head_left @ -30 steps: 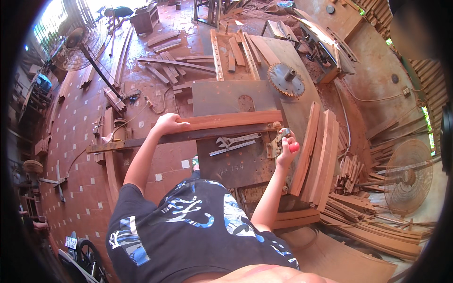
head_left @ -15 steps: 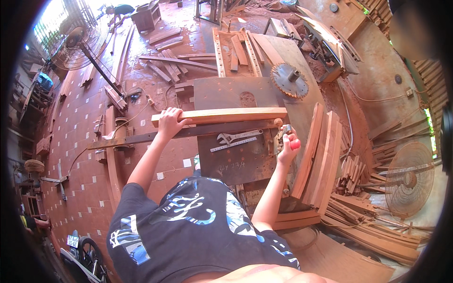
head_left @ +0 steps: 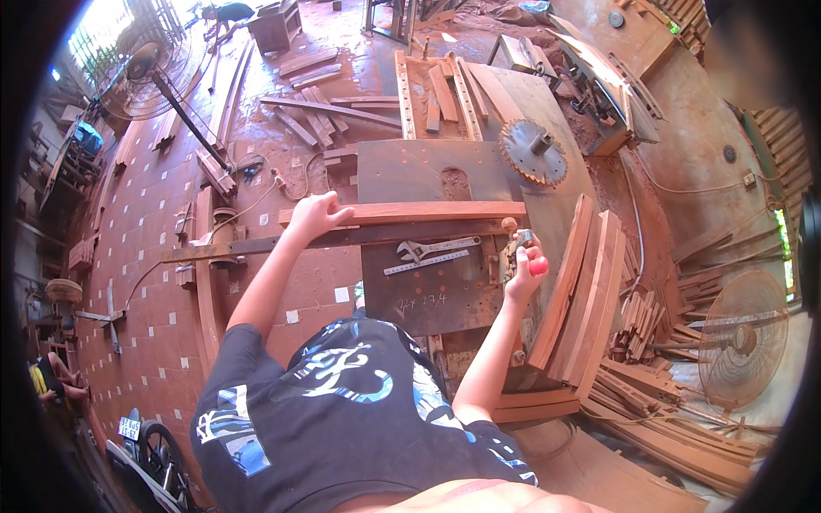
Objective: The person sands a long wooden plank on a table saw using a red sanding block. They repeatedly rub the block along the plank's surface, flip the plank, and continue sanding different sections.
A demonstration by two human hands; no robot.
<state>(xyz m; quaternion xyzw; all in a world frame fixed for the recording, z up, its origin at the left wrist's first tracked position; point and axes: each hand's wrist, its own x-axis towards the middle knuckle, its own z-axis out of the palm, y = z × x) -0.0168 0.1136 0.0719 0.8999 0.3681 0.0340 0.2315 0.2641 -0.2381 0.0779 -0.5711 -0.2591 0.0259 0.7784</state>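
A long squared wooden beam (head_left: 436, 209) lies across the dark metal machine table (head_left: 410, 167), beside a long metal fence bar (head_left: 385, 233). My left hand (head_left: 316, 217) is closed over the beam's left part, thumb pointing right along it; the fingertips are hidden. At the fence's right end, my right hand (head_left: 522, 272) is wrapped round a lever with a red ball knob (head_left: 538, 268). A round wooden knob (head_left: 510, 223) stands just beyond that hand. Nearer me on the table lie an adjustable wrench (head_left: 436, 248) and a steel ruler (head_left: 426, 262).
A toothed circular saw blade (head_left: 532, 152) lies beyond the table's right side. Planks (head_left: 586, 295) lean close to my right forearm. Wood stacks (head_left: 676, 419) and a fan (head_left: 742, 338) are farther right. Another fan (head_left: 141, 64) stands far left, and a motorbike (head_left: 158, 457) near left.
The beam's pale upper face now looks narrower and redder, as if turned. My left hand has curled its fingers more tightly. My right hand stays on the lever. The view has shifted slightly.
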